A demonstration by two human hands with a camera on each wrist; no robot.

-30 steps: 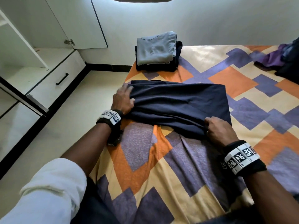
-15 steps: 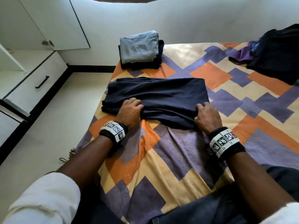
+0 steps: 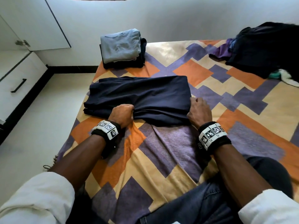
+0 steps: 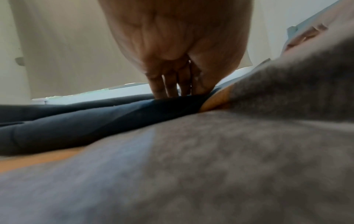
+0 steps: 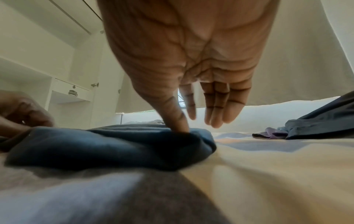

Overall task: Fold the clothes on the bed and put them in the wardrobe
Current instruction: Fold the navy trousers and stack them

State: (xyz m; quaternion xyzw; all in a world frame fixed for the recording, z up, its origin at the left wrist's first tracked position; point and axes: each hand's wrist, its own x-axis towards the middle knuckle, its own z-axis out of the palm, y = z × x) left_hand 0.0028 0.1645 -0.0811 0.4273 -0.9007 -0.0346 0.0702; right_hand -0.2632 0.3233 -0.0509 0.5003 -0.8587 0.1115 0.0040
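A navy garment lies folded into a long strip across the patterned bed sheet. My left hand grips the middle of its near edge, and the cloth bunches at my knuckles. In the left wrist view my fingers curl down into the navy fold. My right hand sits at the strip's near right corner. The right wrist view shows my thumb pressing on the navy cloth while the other fingers stay straight and lifted off it.
A folded stack with a grey garment on top sits at the bed's far left corner. Unfolded dark and purple clothes are heaped at the far right. The white wardrobe with a drawer stands left, across a strip of floor.
My left hand slid from the garment's left end to the middle of its near edge. My right hand shifted out to the right corner and its fingers lifted.
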